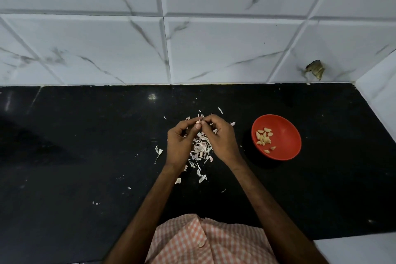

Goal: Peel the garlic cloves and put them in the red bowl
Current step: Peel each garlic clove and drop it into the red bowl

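Left of round red plastic bowl (287, 135), left hand (181, 142) and right hand (222, 138) together pinch one small pale garlic clove (198, 122).

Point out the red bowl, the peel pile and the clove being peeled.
red bowl (287, 135): head view, bare inner wall.
peel pile (200, 148): head view, middle of heap.
clove (198, 122): head view, exposed tip.

Frame centre: left hand (182, 141) and right hand (220, 135) meet fingertip to fingertip, pinching a garlic clove (198, 122) above a heap of papery skins (200, 148) on the black counter (85, 146). Right of centre: red bowl (285, 133) holding peeled cloves (264, 136). Marbled white tiles (214, 49) fill upper frame.
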Motion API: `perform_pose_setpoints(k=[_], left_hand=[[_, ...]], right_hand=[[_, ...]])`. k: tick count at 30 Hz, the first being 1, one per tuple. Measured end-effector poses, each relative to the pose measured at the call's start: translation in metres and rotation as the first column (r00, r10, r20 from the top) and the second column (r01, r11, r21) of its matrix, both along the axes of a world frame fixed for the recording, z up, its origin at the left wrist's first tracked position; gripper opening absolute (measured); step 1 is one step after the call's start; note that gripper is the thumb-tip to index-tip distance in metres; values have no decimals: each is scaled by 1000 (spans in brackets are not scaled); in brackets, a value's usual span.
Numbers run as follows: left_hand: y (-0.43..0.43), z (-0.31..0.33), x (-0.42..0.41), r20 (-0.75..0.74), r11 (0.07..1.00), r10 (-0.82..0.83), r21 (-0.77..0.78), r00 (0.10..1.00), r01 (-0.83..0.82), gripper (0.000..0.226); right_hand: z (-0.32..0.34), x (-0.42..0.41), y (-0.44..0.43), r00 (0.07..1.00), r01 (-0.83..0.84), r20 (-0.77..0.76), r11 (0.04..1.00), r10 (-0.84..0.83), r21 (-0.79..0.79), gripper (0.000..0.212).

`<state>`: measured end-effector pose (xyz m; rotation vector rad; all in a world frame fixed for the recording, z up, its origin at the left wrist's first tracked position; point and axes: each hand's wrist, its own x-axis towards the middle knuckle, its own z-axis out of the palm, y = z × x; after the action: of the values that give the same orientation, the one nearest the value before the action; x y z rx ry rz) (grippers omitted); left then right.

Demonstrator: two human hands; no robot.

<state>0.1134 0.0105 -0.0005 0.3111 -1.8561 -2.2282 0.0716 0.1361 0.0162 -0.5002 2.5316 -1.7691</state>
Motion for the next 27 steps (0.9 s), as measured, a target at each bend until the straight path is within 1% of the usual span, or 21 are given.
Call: perform_pose_setpoints(k=[6,9,12,17,22,25,27], left_hand=[[3,4,2,-21,998,58,-1,998,-58,18],[4,5,3,-35,997,76,11,996,-76,18],[2,3,1,-34,994,104,25,994,-103,19],[1,1,1,-44,993,106,-43,993,-108,16],[-3,-1,1,-59,989,55,-131,997,-62,16],[-3,-4,2,-51,988,47,-145,998,-54,18],[-3,-4,2,-37,992,55,-114,998,-59,21]], right_hand=[[0,2,-1,999,32,14,999,-32,-24,11],[-2,3,-3,999,19,50,999,-17,-48,12],[-4,4,-5,999,2,53,999,0,-43,11],[-6,3,-6,998,6,67,998,-2,-63,12],[-2,1,-4,995,64,86,990,-54,-126,15],[-4,-5,3,991,112,83,990,-105,-91,15],[-10,-6,9,990,131,59,991,-130,-14,22]])
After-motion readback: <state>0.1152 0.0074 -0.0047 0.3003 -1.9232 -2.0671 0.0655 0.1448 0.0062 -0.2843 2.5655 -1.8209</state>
